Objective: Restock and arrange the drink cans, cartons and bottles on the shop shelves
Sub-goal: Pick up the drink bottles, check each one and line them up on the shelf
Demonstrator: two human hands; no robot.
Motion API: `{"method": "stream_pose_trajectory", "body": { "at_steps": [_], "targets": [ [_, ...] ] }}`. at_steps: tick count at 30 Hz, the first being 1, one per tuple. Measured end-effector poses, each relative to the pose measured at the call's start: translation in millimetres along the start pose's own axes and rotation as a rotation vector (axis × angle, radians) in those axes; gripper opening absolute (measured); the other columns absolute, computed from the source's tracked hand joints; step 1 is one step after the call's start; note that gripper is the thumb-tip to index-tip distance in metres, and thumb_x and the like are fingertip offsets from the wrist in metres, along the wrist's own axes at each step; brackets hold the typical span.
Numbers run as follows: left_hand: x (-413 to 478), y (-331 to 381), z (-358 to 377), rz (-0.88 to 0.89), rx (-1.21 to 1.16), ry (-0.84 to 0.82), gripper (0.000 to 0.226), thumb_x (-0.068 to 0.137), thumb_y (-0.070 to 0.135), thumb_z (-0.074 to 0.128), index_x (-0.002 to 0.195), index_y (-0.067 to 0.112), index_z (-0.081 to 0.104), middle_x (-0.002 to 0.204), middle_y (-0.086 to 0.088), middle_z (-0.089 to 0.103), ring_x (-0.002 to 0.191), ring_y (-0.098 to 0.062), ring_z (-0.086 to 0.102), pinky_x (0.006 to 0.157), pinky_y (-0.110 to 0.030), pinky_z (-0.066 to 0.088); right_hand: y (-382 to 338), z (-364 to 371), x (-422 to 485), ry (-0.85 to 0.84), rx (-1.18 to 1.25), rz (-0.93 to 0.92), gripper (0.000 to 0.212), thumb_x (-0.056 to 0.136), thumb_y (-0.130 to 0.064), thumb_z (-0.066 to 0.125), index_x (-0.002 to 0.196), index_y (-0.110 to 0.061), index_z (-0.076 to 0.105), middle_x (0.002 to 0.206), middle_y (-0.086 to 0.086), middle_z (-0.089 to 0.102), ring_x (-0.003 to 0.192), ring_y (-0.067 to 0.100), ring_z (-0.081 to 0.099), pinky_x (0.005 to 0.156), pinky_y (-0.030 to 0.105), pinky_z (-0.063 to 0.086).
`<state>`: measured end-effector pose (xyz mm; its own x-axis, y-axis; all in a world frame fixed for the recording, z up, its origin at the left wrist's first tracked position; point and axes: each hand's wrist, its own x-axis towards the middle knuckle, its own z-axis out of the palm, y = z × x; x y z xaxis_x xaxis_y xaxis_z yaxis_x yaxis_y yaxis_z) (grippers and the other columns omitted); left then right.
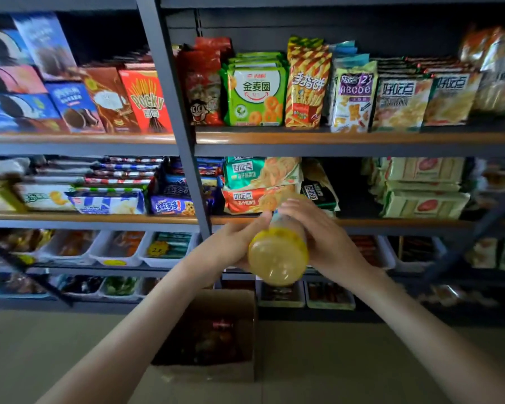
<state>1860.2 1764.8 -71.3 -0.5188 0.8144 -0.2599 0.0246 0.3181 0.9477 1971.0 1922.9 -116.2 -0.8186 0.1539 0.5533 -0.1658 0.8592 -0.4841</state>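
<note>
While hands, L & R, grip it, bottle shows clear round plastic.

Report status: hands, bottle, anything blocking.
Both holding: left hand and right hand grip the clear plastic bottle of yellow drink. Base faces camera, neck toward wood-edged metal shelf. Ahead: orange biscuit packet occupies that spot.

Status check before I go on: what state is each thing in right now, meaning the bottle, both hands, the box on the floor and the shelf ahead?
yellow drink bottle: off the shelf, tipped with its base toward the camera, yellow liquid inside, cap hidden.
left hand: holds the bottle's left side.
right hand: wraps the bottle's upper part.
cardboard box: on the floor, open, contents too dark to tell.
middle shelf: stocked with snack packets, with a dark gap right of the hands.
</note>
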Motion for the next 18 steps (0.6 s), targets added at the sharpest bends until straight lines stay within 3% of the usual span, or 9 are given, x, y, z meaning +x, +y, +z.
{"method": "stream_pose_trajectory", "body": {
  "at_steps": [2, 4, 6, 8, 11, 13, 15, 17, 18],
  "targets": [
    [-1.3, 0.0, -9.0, 0.094, 0.094, 0.043, 0.057, 0.079, 0.066, 0.04, 0.095, 0.02, 0.069, 0.091, -0.002, 0.075, 0.086, -0.013, 0.071, 0.077, -0.025, 0.058, -12.3, -1.4, 1.4, 0.041, 0.324, 0.356, 0.044, 0.08, -0.007, 0.076, 0.121, -0.011, 0.06, 0.108, -0.019, 0.061, 0.102, -0.011, 0.057, 0.089, 0.01, 0.042],
    [0.8, -8.4, -13.9, 0.226, 0.25, 0.082, 0.055, 0.083, 0.067, 0.045, 0.104, 0.021, 0.068, 0.105, 0.007, 0.071, 0.101, -0.006, 0.065, 0.091, -0.028, 0.052, -14.5, -0.8, 2.2, 0.069, 0.632, 0.479, 0.049, 0.071, -0.019, 0.085, 0.114, -0.008, 0.065, 0.104, -0.01, 0.072, 0.099, 0.002, 0.066, 0.087, 0.025, 0.05],
    [3.1, -17.4, -13.0, 0.239, 0.255, 0.063, 0.056, 0.081, 0.068, 0.059, 0.116, 0.024, 0.057, 0.117, 0.01, 0.064, 0.11, -0.003, 0.059, 0.094, -0.027, 0.049, -13.1, 2.0, 1.5, 0.141, 0.982, 0.503, 0.066, 0.059, -0.032, 0.091, 0.113, -0.005, 0.063, 0.107, 0.005, 0.073, 0.102, 0.02, 0.068, 0.085, 0.037, 0.055],
    [0.7, -21.2, -6.3, 0.112, 0.016, -0.047, 0.048, 0.081, 0.058, 0.067, 0.115, 0.027, 0.053, 0.11, 0.014, 0.068, 0.101, 0.001, 0.063, 0.083, -0.018, 0.051, -18.6, 5.7, 1.5, 0.163, 1.272, 0.517, 0.076, 0.051, -0.035, 0.094, 0.112, -0.003, 0.06, 0.104, 0.009, 0.073, 0.095, 0.022, 0.07, 0.076, 0.034, 0.057],
    [3.5, -30.9, 3.3, 0.068, -0.277, -0.046, 0.037, 0.076, 0.043, 0.076, 0.103, 0.029, 0.055, 0.093, 0.014, 0.072, 0.083, 0.002, 0.069, 0.067, -0.016, 0.053, -25.0, 9.2, -0.9, 0.149, 1.388, 0.57, 0.08, 0.053, -0.034, 0.094, 0.116, -0.003, 0.056, 0.108, 0.011, 0.072, 0.097, 0.022, 0.069, 0.075, 0.032, 0.057],
    [2.4, -33.7, 3.8, 0.148, -0.091, 0.095, 0.056, 0.064, 0.056, 0.081, 0.107, 0.029, 0.056, 0.097, 0.013, 0.067, 0.081, 0.003, 0.067, 0.067, -0.016, 0.052, -23.8, 4.3, -4.1, 0.097, 1.284, 0.646, 0.074, 0.058, -0.038, 0.09, 0.117, -0.01, 0.058, 0.114, 0.005, 0.07, 0.107, 0.019, 0.066, 0.082, 0.029, 0.056],
    [3.5, -36.7, -2.9, 0.257, 0.307, 0.322, 0.069, 0.062, 0.056, 0.083, 0.117, 0.026, 0.054, 0.1, 0.016, 0.062, 0.084, -0.001, 0.062, 0.067, -0.012, 0.047, -20.8, -2.5, -9.9, 0.09, 0.964, 0.777, 0.063, 0.066, -0.039, 0.08, 0.12, -0.019, 0.055, 0.128, -0.002, 0.063, 0.121, 0.015, 0.057, 0.09, 0.025, 0.05],
    [5.3, -42.8, -11.4, 0.412, 0.608, 0.497, 0.069, 0.066, 0.046, 0.084, 0.122, 0.023, 0.051, 0.103, 0.015, 0.057, 0.086, -0.006, 0.056, 0.064, -0.008, 0.038, -16.9, -7.9, -16.4, 0.201, 0.457, 0.869, 0.082, 0.072, -0.034, 0.079, 0.141, -0.022, 0.037, 0.148, -0.001, 0.043, 0.133, 0.014, 0.041, 0.104, 0.03, 0.039],
    [5.5, -44.0, -14.8, 0.494, 0.718, 0.537, 0.07, 0.066, 0.042, 0.085, 0.123, 0.019, 0.052, 0.105, 0.01, 0.057, 0.087, -0.009, 0.056, 0.063, -0.01, 0.037, -14.1, -9.0, -19.1, 0.259, 0.18, 0.775, 0.099, 0.072, -0.031, 0.081, 0.151, -0.02, 0.022, 0.155, 0.002, 0.03, 0.141, 0.017, 0.03, 0.112, 0.036, 0.031]
  ]
}}
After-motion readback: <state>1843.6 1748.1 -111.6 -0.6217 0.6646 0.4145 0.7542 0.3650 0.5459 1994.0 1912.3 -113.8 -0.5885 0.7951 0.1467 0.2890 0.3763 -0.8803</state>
